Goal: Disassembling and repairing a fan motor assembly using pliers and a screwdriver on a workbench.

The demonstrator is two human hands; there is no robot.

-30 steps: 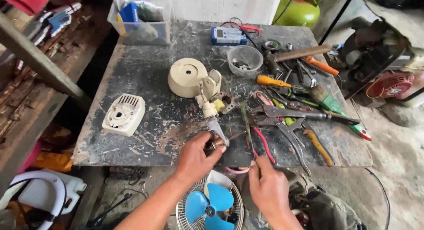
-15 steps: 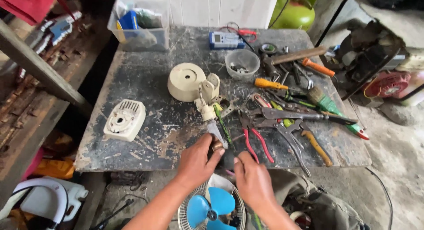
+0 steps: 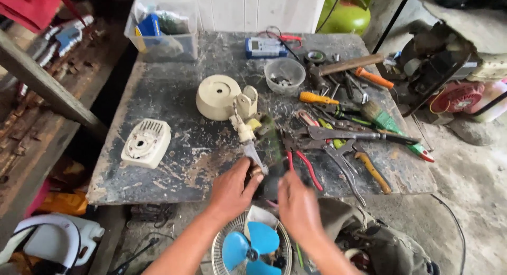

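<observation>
Scuffed metal table (image 3: 174, 164), left hand (image 3: 232, 190) pinching small brass part (image 3: 256, 172), right hand (image 3: 298, 203) blurred, grip unclear

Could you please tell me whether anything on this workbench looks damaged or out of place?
Yes: the workbench top is scratched and worn to bare patches near the front edge, and the pliers and screwdrivers lie in a crossed, tangled heap at the right.
</observation>
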